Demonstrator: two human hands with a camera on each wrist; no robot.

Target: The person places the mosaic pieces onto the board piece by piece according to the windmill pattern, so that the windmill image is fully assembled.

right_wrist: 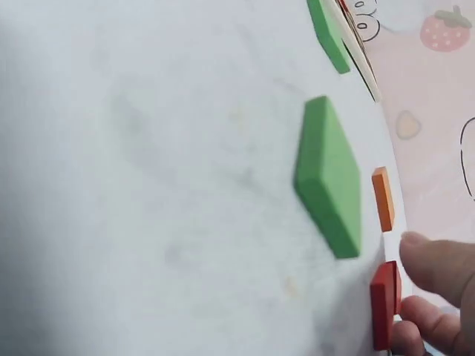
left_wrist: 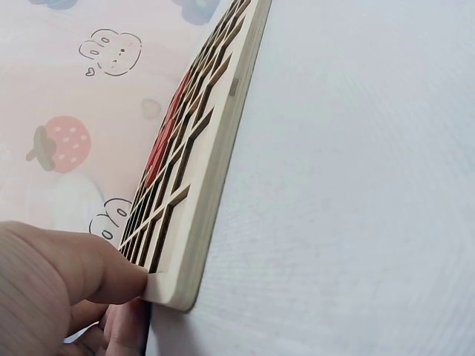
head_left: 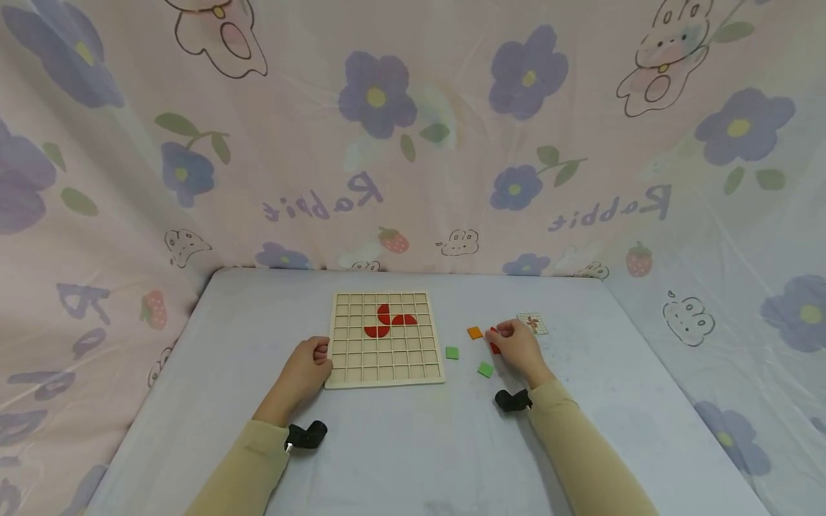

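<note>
The left hand (head_left: 305, 373) pinches a gridded board (head_left: 387, 356) bearing red shapes (head_left: 377, 332) by its left edge; farther right on the bench (head_left: 400, 444), the right hand (head_left: 521, 350) touches loose red tiles (right_wrist: 382, 308), grip unclear: seemingly a pick-up, calling next for a firm pinch.

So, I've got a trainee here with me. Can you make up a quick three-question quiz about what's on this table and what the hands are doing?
1. Multiple choice: what does the left hand hold by its edge?
A. the small card
B. the gridded board
C. a red piece

2. True or false: in the head view, the orange tile lies between the board and the right hand.

3. Count: how many green tiles lie on the table?

Key: 1, B. 2, true. 3, two.
</note>
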